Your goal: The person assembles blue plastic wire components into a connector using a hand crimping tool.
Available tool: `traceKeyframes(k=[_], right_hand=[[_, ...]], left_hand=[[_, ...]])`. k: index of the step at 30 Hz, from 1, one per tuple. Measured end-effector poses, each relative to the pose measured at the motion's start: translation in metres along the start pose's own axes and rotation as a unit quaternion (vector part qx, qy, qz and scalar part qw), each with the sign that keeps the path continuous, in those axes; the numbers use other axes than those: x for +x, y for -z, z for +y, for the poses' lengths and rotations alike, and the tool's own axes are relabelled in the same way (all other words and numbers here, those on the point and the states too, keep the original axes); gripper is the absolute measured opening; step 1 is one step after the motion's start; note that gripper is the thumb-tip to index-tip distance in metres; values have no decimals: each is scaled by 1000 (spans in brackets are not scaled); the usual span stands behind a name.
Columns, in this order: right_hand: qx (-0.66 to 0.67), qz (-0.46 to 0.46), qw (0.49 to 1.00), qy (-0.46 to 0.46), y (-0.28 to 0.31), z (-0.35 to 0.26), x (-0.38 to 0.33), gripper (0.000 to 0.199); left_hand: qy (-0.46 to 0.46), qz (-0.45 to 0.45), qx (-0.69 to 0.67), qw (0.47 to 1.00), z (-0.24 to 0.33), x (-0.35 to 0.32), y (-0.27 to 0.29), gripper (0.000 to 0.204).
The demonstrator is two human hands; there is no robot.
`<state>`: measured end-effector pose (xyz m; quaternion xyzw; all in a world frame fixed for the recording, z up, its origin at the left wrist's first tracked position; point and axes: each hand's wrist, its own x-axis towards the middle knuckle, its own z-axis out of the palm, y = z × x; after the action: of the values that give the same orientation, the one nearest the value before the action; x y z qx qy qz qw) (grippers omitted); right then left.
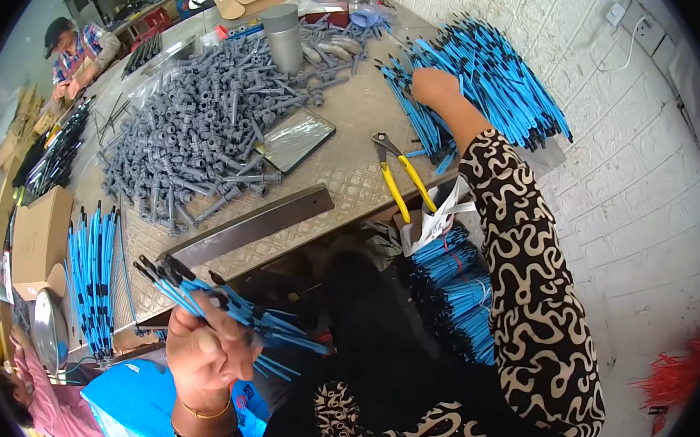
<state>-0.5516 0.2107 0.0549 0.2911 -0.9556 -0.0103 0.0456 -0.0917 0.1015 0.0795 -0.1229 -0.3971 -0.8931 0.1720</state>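
Note:
My left hand (pixel 212 344), above the near side of the table, is closed round a bunch of thin blue rods with black ends (pixel 272 321). The rods slant from upper left to lower right through my fingers. At the far right, my right hand (pixel 437 88) is curled at the left side of a large pile of similar blue rods (pixel 495 80). Its fingertips are hidden, so what they pinch does not show. Yellow-handled pliers (pixel 396 174) lie on the table below that pile.
A heap of grey plastic fittings (pixel 194 124) covers the table's middle, with a grey cylinder (pixel 282 39) behind. A metal bar (pixel 252 224) lies along the near edge. Bundled blue rods (pixel 459 292) sit below the edge. Two other people, one in plaid (pixel 82 55), one in pink (pixel 48 398), are at left.

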Motion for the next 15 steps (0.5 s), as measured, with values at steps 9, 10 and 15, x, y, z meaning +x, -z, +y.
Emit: traceKeyframes(k=[9,10,15], right_hand=[[-14,-55,998,-27,-2,10,-2,29],[-15,-51,998,-25,-4,14,-1,29],[114,118,984,-73,-11,19,-16,26]], left_hand=[[69,96,81,990,4,-4,-9,32],[65,94,82,990,5,-2,-8,32],[101,125,78,984,2,9,-1,39]])
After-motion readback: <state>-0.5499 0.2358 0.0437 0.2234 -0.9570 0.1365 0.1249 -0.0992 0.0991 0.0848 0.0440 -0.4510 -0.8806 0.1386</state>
